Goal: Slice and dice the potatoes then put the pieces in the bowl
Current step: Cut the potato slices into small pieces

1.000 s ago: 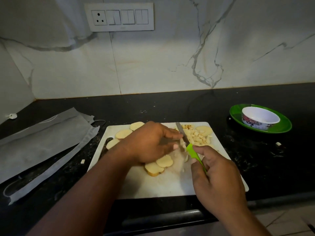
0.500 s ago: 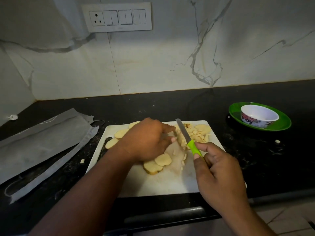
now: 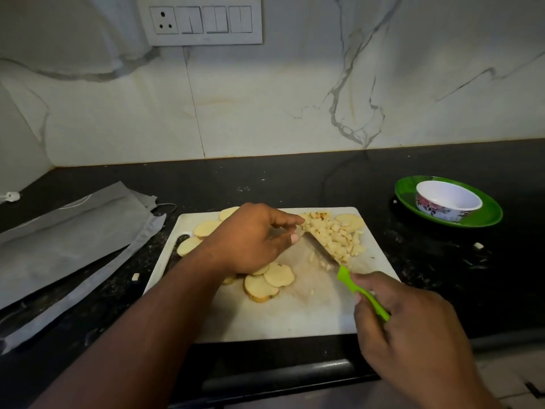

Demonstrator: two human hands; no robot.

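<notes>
A white cutting board (image 3: 280, 317) lies on the black counter. A heap of diced potato (image 3: 336, 234) sits at its far right, with one round slice beside it. More potato slices (image 3: 268, 281) lie in the middle, and others (image 3: 203, 228) at the far left. My right hand (image 3: 413, 329) grips a green-handled knife (image 3: 356, 286); its blade lies flat against the near side of the diced heap. My left hand (image 3: 250, 237) hovers over the board with loosely curved fingers, fingertips at the heap, holding nothing. The white floral bowl (image 3: 448, 202) is empty.
The bowl stands on a green plate (image 3: 489, 216) at the far right of the counter. Grey bags (image 3: 67, 243) lie to the left of the board. Stray potato bits (image 3: 477, 245) lie on the counter. A marble wall with a switch panel (image 3: 203, 22) backs the counter.
The knife blade has dropped from upright to lying low against the diced heap, pushing pieces to the right. My left hand has opened and shifted toward the heap.
</notes>
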